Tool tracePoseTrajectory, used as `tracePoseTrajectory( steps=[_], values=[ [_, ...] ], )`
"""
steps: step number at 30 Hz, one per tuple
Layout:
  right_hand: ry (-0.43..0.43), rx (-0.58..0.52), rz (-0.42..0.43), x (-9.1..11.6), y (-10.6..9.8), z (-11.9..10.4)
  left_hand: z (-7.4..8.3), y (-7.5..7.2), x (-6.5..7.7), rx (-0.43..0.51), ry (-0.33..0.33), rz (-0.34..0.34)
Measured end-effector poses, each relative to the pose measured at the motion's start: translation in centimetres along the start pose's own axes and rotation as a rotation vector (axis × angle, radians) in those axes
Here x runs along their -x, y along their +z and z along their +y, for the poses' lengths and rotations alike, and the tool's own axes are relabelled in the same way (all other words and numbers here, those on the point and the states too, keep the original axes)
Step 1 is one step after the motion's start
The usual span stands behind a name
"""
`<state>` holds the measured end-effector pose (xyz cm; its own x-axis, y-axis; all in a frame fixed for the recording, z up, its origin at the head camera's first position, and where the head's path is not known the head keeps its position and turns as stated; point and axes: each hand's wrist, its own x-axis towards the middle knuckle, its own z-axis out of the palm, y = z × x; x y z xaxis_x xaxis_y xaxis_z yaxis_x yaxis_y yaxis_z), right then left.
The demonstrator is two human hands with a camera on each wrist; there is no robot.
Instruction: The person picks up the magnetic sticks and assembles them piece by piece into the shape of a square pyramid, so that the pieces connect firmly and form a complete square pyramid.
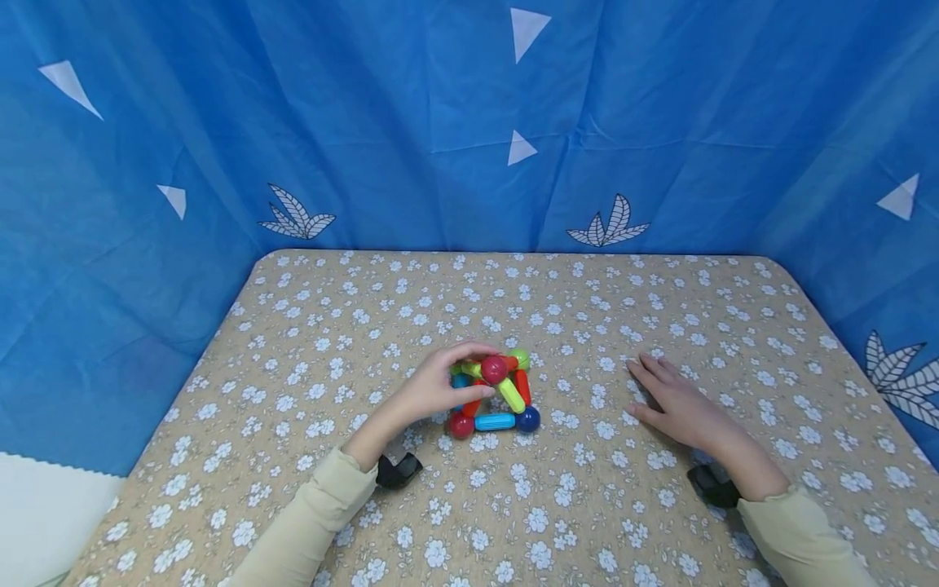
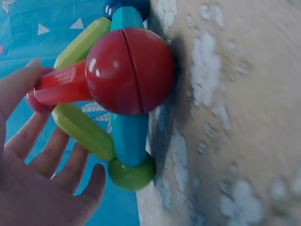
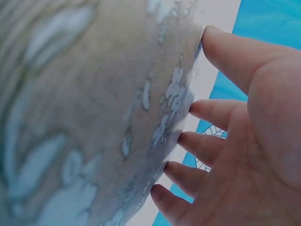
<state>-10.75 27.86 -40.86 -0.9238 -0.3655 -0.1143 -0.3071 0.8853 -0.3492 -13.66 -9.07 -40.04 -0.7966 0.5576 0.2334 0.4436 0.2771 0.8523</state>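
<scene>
A pyramid-shaped model of magnetic building sticks and balls [image 1: 495, 421] stands on the table, its base made of blue sticks and coloured balls. Red and lime green sticks slope up to a red ball [image 1: 495, 369] at the top. My left hand [image 1: 433, 383] holds the model near this top ball from the left, thumb in front and fingers behind. In the left wrist view a large red corner ball [image 2: 130, 70] hides part of the structure. Apart from the model, at the right, my right hand [image 1: 682, 408] rests its spread fingertips on the tabletop, holding nothing.
The table [image 1: 572, 505] has a beige cloth with white flowers. Blue curtains [image 1: 440, 122] with white triangles and leaf prints hang behind it and at both sides. Dark bands [image 1: 398, 471] sit on the wrists.
</scene>
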Motion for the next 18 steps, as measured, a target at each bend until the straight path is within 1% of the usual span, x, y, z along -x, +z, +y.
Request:
tracePoseTrajectory(
  steps=[2,4,6,8,10,12,15,17,18],
  values=[
    [0.0,0.001,-0.001,-0.1,0.0,0.0,-0.3,-0.2,0.2,-0.021,0.019,0.003],
    [0.002,0.0,-0.002,-0.1,0.0,-0.1,-0.5,-0.4,0.5,-0.028,0.024,0.012],
    [0.002,0.004,-0.002,-0.2,0.0,-0.3,-0.6,-0.6,0.8,-0.009,0.024,0.025],
    [-0.017,0.001,0.007,-0.3,0.1,-0.6,-0.8,-0.9,1.1,0.009,0.016,0.039],
    [-0.036,-0.027,0.017,-0.6,0.4,-1.2,-1.0,-1.1,1.4,0.013,0.01,0.052],
    [-0.058,-0.07,0.045,-0.9,0.7,-2.2,-1.2,-1.3,1.5,-0.009,0.006,0.061],
    [-0.113,-0.178,0.099,-1.6,1.2,-4.1,-1.4,-1.2,1.3,-0.084,0.005,0.066],
    [-0.175,-0.256,0.125,-2.0,1.5,-5.5,-1.4,-1.0,1.1,-0.128,0.002,0.069],
    [-0.205,-0.288,0.122,-2.2,1.6,-6.2,-1.4,-1.0,1.0,-0.148,0.003,0.069]
  ],
)
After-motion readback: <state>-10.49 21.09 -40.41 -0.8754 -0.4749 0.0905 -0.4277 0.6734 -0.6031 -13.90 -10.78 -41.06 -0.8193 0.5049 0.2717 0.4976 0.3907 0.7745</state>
